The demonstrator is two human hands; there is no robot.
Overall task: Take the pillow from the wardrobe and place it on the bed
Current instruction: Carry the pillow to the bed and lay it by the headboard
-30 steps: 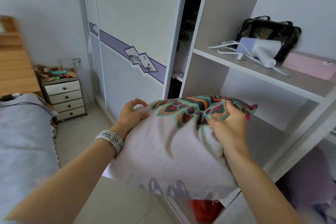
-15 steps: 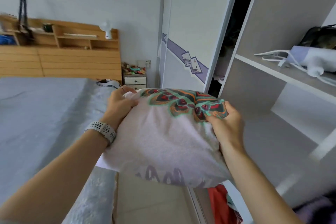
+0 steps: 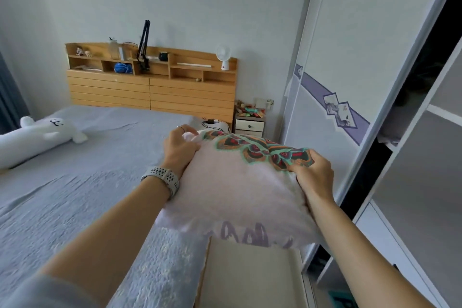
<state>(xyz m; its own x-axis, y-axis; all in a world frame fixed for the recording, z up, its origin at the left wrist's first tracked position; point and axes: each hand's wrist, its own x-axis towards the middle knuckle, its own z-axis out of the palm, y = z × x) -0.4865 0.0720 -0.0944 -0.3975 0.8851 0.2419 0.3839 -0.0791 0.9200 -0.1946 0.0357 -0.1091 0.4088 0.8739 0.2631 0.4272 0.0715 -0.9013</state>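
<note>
I hold a pale pink pillow [image 3: 232, 190] with a green, red and orange pattern along its far edge, in the air over the gap between bed and wardrobe. My left hand [image 3: 178, 147] grips its far left corner; a white watch sits on that wrist. My right hand [image 3: 315, 175] grips its far right edge. The bed [image 3: 82, 182], covered in a grey-blue quilt, spreads to the left and ahead. The wardrobe [image 3: 370, 62] stands at the right, its white sliding door partly open onto grey shelves.
A long white plush toy [image 3: 37, 137] lies on the bed's far left. A wooden headboard with shelves [image 3: 152, 77] holds a small fan and oddments. A white nightstand [image 3: 250, 122] stands between bed and wardrobe. A strip of pale floor [image 3: 250, 275] runs below the pillow.
My view has swung left from the wardrobe shelves to the bed. The pillow, held in both hands throughout, has come out of the wardrobe and toward the bed's edge.
</note>
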